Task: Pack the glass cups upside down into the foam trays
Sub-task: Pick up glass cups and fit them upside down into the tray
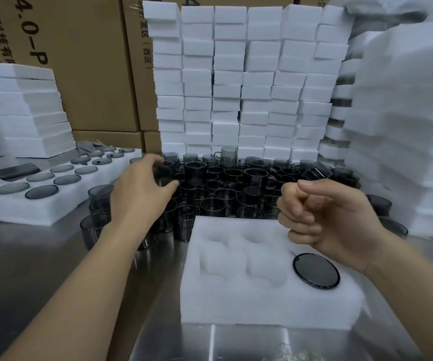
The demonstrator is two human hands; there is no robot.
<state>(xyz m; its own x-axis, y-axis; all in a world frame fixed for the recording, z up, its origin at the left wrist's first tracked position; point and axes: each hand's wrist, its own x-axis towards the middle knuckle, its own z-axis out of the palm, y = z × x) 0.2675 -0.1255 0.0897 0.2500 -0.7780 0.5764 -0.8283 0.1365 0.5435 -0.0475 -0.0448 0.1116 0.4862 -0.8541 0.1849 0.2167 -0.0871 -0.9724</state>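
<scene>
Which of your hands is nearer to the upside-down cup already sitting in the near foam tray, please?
Right. The right hand hovers just behind the upside-down cup, fingers curled; the left hand reaches into the loose cups beyond the foam tray.

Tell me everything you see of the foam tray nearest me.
The foam tray is a thick white block, soft-looking, lying flat on the shiny metal table. Round pockets are sunk into its top. The near right one holds a dark glass cup upside down, its base showing; those to its left are empty. The right hand, curled, hangs over the far right corner and hides it.
</scene>
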